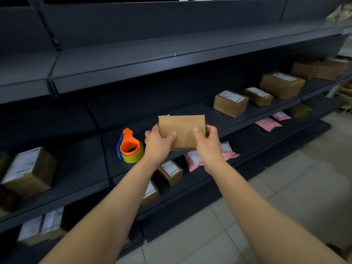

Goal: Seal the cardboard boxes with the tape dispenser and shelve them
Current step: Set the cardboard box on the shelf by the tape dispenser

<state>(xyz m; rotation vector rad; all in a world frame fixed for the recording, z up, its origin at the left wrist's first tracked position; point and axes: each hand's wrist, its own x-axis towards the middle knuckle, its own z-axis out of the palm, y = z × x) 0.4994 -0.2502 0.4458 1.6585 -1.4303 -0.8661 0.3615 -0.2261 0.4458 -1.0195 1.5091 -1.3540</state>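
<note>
Over the middle shelf [80, 168], from the head view, I hold a box [182, 128] up between both hands. The left hand [158, 144] grips its lower left corner, thumb on the near face; the right hand [207, 143] grips the lower right corner the same way. I judge this two-handed hold lets me turn the box and check its flaps; a bit of flap sticks up at the top left edge, and I cannot tell whether any tape is on it. The dispenser [131, 148] lies on the shelf just left of the left hand, near enough to pick up for sealing. Further right on the same shelf stand labelled boxes [230, 102], apart from one another, likely done. Pink mailers [194, 159] lie on the shelf below.
</note>
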